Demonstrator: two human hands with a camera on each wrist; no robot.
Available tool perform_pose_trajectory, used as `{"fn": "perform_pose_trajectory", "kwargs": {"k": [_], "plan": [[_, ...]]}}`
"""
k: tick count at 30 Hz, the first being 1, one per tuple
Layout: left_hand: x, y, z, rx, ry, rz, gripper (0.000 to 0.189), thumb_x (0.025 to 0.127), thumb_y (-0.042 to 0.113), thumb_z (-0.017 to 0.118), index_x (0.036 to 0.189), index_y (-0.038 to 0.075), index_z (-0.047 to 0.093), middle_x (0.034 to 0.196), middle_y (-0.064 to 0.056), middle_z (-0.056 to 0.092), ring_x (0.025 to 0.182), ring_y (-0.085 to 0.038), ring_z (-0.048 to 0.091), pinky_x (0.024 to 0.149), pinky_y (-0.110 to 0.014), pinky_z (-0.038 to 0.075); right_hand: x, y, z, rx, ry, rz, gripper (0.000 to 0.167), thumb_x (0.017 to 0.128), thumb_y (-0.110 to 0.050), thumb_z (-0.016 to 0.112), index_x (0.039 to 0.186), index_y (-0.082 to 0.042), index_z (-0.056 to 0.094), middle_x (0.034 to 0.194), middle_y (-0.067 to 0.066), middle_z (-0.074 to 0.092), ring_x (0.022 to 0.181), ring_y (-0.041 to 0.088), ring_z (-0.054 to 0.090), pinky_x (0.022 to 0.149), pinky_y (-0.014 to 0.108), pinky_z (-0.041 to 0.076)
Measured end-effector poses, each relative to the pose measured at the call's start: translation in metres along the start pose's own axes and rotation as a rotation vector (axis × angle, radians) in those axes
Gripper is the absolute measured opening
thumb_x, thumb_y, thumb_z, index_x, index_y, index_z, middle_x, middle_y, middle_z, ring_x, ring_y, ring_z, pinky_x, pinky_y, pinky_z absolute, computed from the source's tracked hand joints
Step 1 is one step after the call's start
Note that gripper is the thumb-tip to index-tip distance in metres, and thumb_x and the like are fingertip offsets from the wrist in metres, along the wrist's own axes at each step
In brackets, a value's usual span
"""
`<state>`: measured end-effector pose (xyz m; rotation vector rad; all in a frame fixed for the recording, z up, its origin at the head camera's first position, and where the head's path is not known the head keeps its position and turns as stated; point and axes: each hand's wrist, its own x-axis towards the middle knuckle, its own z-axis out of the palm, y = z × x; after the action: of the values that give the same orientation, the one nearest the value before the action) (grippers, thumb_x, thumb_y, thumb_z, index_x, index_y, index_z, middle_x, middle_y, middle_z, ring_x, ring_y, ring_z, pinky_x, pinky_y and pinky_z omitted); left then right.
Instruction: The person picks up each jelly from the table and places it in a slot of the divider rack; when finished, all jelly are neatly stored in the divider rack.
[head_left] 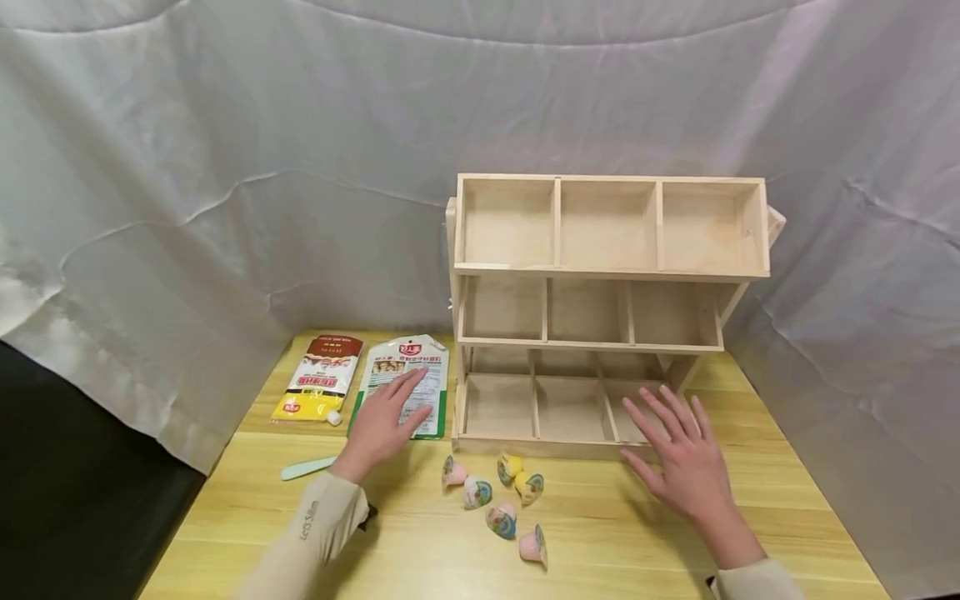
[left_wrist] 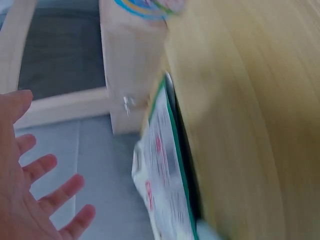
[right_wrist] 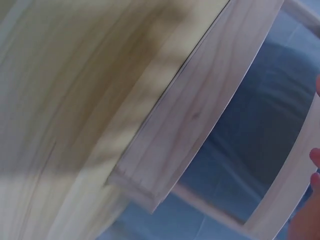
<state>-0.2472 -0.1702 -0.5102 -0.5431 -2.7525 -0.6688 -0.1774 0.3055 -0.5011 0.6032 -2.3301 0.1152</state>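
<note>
My left hand, fingers spread and holding nothing, hovers over the lower part of a white and green food pouch. In the left wrist view its fingers are apart. My right hand is spread too, its fingertips overlapping the lowest right compartment of a pale wooden rack in the head view. Only bits of its fingers show at the right wrist view's edge. Between the hands lie several small jelly cups: pink ones, yellow ones and a whitish one.
A brown, white and yellow spout pouch lies at the back left. In front of it is a pale green flat tool, partly behind the left arm. The rack rises in tiers, each split into three compartments. Grey curtains surround the wooden table.
</note>
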Motion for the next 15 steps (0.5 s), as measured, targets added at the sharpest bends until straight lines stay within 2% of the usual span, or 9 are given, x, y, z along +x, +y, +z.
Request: {"fn": "perform_pose_trajectory", "kwargs": {"k": [5, 7, 11, 15], "plan": [[0.008, 0.012, 0.018, -0.200, -0.041, -0.035, 0.064, 0.103, 0.040, 0.063, 0.161, 0.027, 0.040, 0.158, -0.009, 0.048, 0.139, -0.040, 0.051, 0.108, -0.063, 0.044, 0.005, -0.024, 0.007, 0.115, -0.033, 0.022, 0.071, 0.101, -0.069, 0.042, 0.147, -0.018, 0.059, 0.151, 0.013, 0.054, 0.147, 0.036, 0.040, 0.129, 0.051, 0.015], [0.010, 0.016, 0.024, -0.263, -0.062, -0.051, 0.062, 0.103, 0.040, 0.065, 0.159, 0.028, 0.043, 0.155, -0.009, 0.050, 0.138, -0.038, 0.052, 0.108, -0.062, 0.045, 0.006, -0.035, 0.009, 0.172, -0.065, 0.048, 0.068, 0.100, -0.066, 0.049, 0.147, -0.018, 0.059, 0.150, 0.013, 0.054, 0.144, 0.036, 0.042, 0.125, 0.054, 0.021], [0.011, 0.019, 0.034, -0.356, -0.108, -0.070, 0.060, 0.102, 0.040, 0.067, 0.156, 0.026, 0.047, 0.150, -0.008, 0.051, 0.129, -0.035, 0.057, 0.105, -0.056, 0.049, 0.010, -0.056, 0.013, 0.278, -0.125, 0.105, 0.063, 0.092, -0.047, 0.071, 0.147, -0.018, 0.058, 0.148, 0.012, 0.055, 0.135, 0.039, 0.050, 0.111, 0.064, 0.036], [0.011, 0.022, 0.042, -0.416, -0.146, -0.073, 0.062, 0.101, 0.038, 0.068, 0.157, 0.022, 0.047, 0.149, -0.009, 0.050, 0.117, -0.035, 0.062, 0.098, -0.052, 0.053, 0.013, -0.075, 0.019, 0.361, -0.197, 0.146, 0.065, 0.087, -0.037, 0.081, 0.146, -0.021, 0.059, 0.143, 0.007, 0.060, 0.127, 0.034, 0.058, 0.102, 0.062, 0.047]]}}
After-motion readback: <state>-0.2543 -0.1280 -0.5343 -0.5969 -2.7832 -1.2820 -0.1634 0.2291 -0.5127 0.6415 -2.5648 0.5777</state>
